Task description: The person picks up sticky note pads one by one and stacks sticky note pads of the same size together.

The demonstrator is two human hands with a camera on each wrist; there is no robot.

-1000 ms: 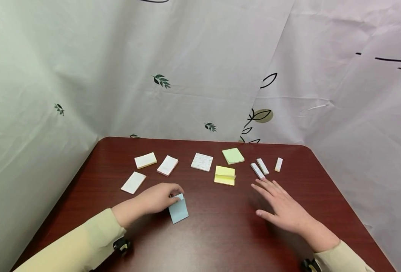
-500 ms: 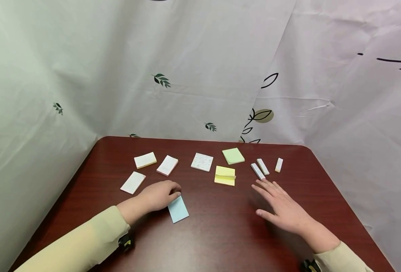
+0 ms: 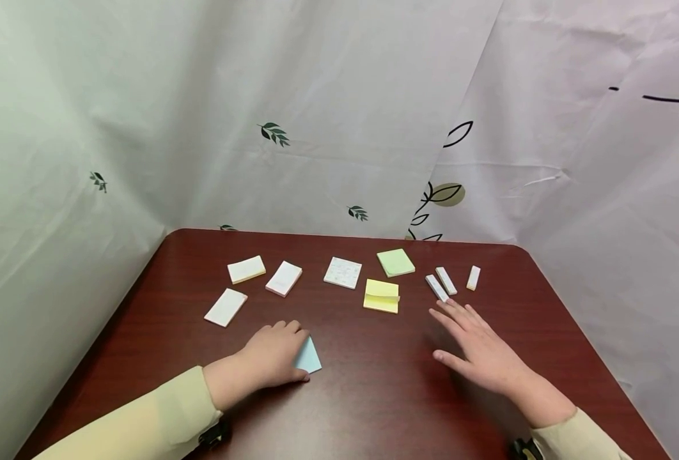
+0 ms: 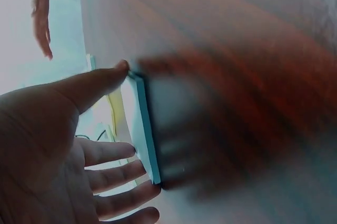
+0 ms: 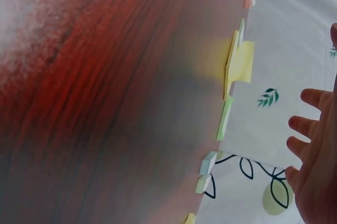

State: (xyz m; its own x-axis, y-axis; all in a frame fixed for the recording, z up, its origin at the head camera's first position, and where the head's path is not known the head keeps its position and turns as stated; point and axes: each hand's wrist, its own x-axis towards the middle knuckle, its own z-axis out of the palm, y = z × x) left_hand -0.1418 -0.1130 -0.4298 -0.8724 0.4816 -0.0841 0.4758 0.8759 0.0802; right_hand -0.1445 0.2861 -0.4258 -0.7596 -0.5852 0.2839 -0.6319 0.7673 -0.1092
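Note:
My left hand (image 3: pixel 270 358) spans a light blue sticky note pad (image 3: pixel 311 359), partly hiding it from above. In the left wrist view, the thumb meets one end of the pad (image 4: pixel 149 134) and the fingers the other; it looks flat on the table. My right hand (image 3: pixel 480 358), holding nothing, is spread with its fingertips close to a narrow white strip pad (image 3: pixel 437 288). The right wrist view shows that hand (image 5: pixel 316 145) with its fingers apart.
Toward the back of the brown table (image 3: pixel 368 415) lie a yellow sticky pad (image 3: pixel 381 291) with a raised sheet, a green pad (image 3: pixel 396 262) and a patterned white pad (image 3: pixel 343 273). Several white pads (image 3: pixel 226 308) are at left. More strip pads (image 3: pixel 473 278) sit at right.
The left hand has moved from pinching the blue pad's far edge, its top sheet bent, to spanning the flat pad with thumb at the near edge. The right hand has hardly moved.

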